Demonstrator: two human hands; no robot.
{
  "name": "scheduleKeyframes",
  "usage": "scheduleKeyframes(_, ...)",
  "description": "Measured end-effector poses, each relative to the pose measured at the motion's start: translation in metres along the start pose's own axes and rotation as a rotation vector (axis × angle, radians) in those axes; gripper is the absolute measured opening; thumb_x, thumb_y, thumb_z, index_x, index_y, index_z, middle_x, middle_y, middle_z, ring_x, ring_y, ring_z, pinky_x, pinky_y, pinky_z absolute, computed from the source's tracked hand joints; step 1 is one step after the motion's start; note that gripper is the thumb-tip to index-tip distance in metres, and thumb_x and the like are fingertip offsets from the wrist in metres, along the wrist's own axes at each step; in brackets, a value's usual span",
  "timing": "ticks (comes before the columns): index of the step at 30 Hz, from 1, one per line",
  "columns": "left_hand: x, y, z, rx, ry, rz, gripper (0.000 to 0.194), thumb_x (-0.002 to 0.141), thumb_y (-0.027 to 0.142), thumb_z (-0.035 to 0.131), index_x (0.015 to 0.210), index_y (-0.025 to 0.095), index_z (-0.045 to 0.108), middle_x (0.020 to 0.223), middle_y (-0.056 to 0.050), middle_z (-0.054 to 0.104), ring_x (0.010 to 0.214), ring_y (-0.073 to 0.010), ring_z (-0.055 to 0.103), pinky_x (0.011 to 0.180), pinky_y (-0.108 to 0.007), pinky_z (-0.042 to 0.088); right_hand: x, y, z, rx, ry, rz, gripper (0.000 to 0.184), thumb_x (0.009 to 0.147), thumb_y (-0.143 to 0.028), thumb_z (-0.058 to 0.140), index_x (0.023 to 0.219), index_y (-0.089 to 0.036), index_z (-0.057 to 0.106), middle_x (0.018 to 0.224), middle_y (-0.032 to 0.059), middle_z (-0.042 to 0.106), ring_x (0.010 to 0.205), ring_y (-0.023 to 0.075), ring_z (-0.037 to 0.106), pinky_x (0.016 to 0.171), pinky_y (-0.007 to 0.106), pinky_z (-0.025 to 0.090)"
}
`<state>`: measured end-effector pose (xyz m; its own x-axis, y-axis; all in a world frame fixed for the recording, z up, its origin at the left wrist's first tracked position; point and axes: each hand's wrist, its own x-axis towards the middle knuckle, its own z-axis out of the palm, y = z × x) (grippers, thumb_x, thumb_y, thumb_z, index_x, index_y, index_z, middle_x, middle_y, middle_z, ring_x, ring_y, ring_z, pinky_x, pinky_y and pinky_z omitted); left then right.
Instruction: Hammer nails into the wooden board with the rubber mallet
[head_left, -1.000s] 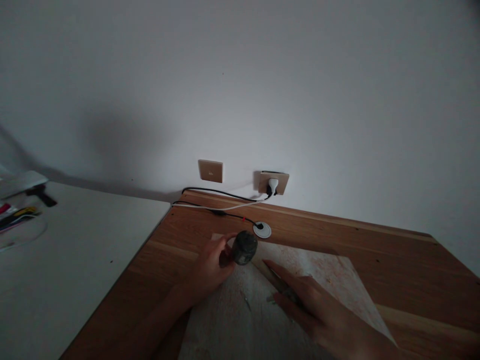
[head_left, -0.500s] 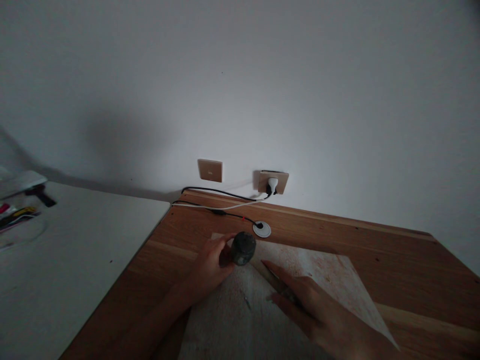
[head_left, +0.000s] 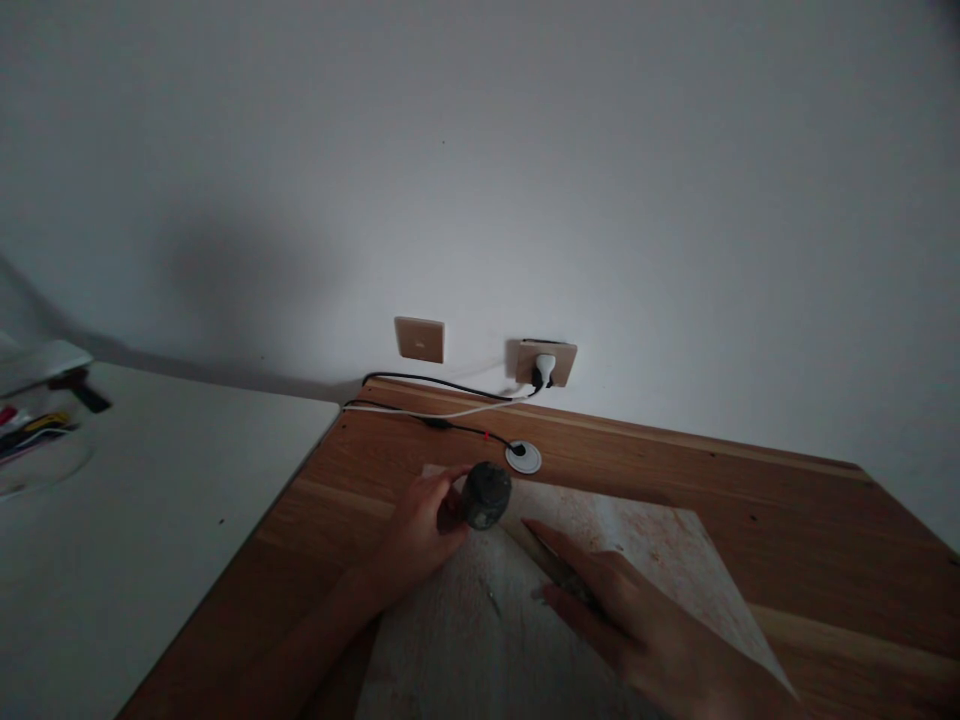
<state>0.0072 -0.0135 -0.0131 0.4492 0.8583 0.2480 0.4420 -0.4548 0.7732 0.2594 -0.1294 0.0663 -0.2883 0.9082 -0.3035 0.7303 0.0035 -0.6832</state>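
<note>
Two hands work on a pale board [head_left: 660,560]: the left hand [head_left: 420,525] grips a dark round object [head_left: 486,494] at its far corner; the right hand [head_left: 600,600] pins a knife [head_left: 551,565], blade aimed far-left toward that object.

Right hand [head_left: 637,630] cut off at the bottom edge, thin tool [head_left: 559,575] beneath it mostly hidden, clutter [head_left: 30,425] at left edge indistinct

Head view, down over desk [head_left: 787,520]

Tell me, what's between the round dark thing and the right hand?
In the head view, only bare sheet lies between the round dark thing, gripped by the left hand, and the right hand, which holds a thin tool.
</note>
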Motion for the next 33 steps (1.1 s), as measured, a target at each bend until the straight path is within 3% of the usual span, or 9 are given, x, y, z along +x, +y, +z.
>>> scheduleKeyframes(3, 0.000, -0.001, 0.001, -0.006, 0.005, 0.012, 0.055, 0.079, 0.010, 0.068, 0.132, 0.022, 0.065, 0.113, -0.007, 0.072, 0.104, -0.0254, 0.066, 0.091, -0.037, 0.051, 0.000, -0.003, -0.001, -0.007, 0.021, -0.016, 0.064, 0.106, -0.050, 0.042, 0.164, -0.020, 0.041, 0.148, 0.0155, 0.066, 0.133, 0.0318, 0.064, 0.111, 0.044, 0.051)
scheduleKeyframes(7, 0.000, -0.001, 0.002, -0.007, -0.010, -0.009, 0.046, 0.080, 0.009, 0.068, 0.124, 0.023, 0.067, 0.092, -0.002, 0.071, 0.093, -0.0229, 0.067, 0.089, -0.037, 0.050, -0.003, 0.002, -0.005, -0.003, 0.100, -0.047, 0.064, 0.105, -0.046, 0.046, 0.163, -0.019, 0.042, 0.133, 0.0131, 0.075, 0.117, 0.0289, 0.072, 0.095, 0.037, 0.058)
scheduleKeyframes(12, -0.005, 0.000, -0.006, -0.015, 0.007, -0.015, 0.062, 0.082, 0.016, 0.071, 0.141, 0.024, 0.052, 0.099, -0.001, 0.067, 0.094, -0.0214, 0.065, 0.091, -0.037, 0.051, -0.010, 0.011, -0.019, -0.023, 0.228, -0.114, 0.056, 0.106, -0.044, 0.047, 0.160, -0.026, 0.045, 0.120, 0.0055, 0.080, 0.102, 0.0231, 0.077, 0.089, 0.033, 0.060)
scheduleKeyframes(15, -0.010, 0.010, -0.016, 0.078, 0.060, 0.110, 0.042, 0.084, 0.023, 0.073, 0.123, 0.023, 0.058, 0.103, -0.003, 0.063, 0.096, -0.0219, 0.061, 0.088, -0.037, 0.051, -0.014, 0.012, -0.029, -0.035, 0.286, -0.162, 0.055, 0.107, -0.046, 0.046, 0.158, -0.024, 0.049, 0.121, 0.0072, 0.081, 0.103, 0.0245, 0.078, 0.085, 0.032, 0.062)
scheduleKeyframes(18, -0.016, 0.029, -0.020, 0.174, -0.174, 0.335, 0.013, 0.089, 0.025, 0.070, 0.098, 0.022, 0.062, 0.098, -0.004, 0.064, 0.095, -0.0224, 0.060, 0.085, -0.035, 0.049, -0.016, 0.011, -0.035, -0.057, 0.350, -0.158, 0.056, 0.107, -0.050, 0.048, 0.155, -0.023, 0.053, 0.110, 0.0072, 0.082, 0.099, 0.0240, 0.078, 0.089, 0.032, 0.063)
scheduleKeyframes(20, -0.020, 0.040, -0.019, 0.244, -0.359, 0.443, 0.013, 0.087, 0.023, 0.073, 0.096, 0.021, 0.064, 0.101, -0.004, 0.066, 0.096, -0.0233, 0.060, 0.086, -0.036, 0.049, -0.017, 0.011, -0.037, -0.068, 0.380, -0.132, 0.056, 0.107, -0.052, 0.047, 0.154, -0.023, 0.055, 0.096, 0.0046, 0.080, 0.085, 0.0215, 0.078, 0.086, 0.032, 0.064)
scheduleKeyframes(22, -0.023, 0.046, -0.016, 0.294, -0.460, 0.497, 0.015, 0.084, 0.018, 0.075, 0.095, 0.021, 0.065, 0.105, -0.004, 0.068, 0.097, -0.0233, 0.060, 0.092, -0.037, 0.048, -0.017, 0.011, -0.037, -0.070, 0.388, -0.127, 0.056, 0.107, -0.052, 0.046, 0.154, -0.022, 0.056, 0.092, 0.0036, 0.078, 0.078, 0.0197, 0.077, 0.086, 0.033, 0.064)
scheduleKeyframes(26, -0.023, 0.046, -0.014, 0.286, -0.503, 0.493, 0.013, 0.088, 0.011, 0.074, 0.093, 0.021, 0.067, 0.113, -0.002, 0.069, 0.105, -0.0219, 0.061, 0.105, -0.039, 0.042, -0.016, 0.012, -0.038, -0.064, 0.369, -0.162, 0.059, 0.108, -0.053, 0.045, 0.156, -0.021, 0.053, 0.108, 0.0072, 0.081, 0.096, 0.0221, 0.078, 0.088, 0.031, 0.063)
scheduleKeyframes(33, -0.020, 0.041, -0.012, 0.269, -0.466, 0.402, 0.013, 0.100, 0.009, 0.062, 0.093, 0.019, 0.064, 0.102, -0.003, 0.069, 0.098, -0.0208, 0.062, 0.091, -0.034, 0.047, -0.016, 0.005, -0.039, -0.030, 0.320, -0.127, 0.064, 0.108, -0.058, 0.040, 0.156, -0.018, 0.052, 0.111, 0.0087, 0.082, 0.100, 0.0231, 0.077, 0.086, 0.030, 0.062)
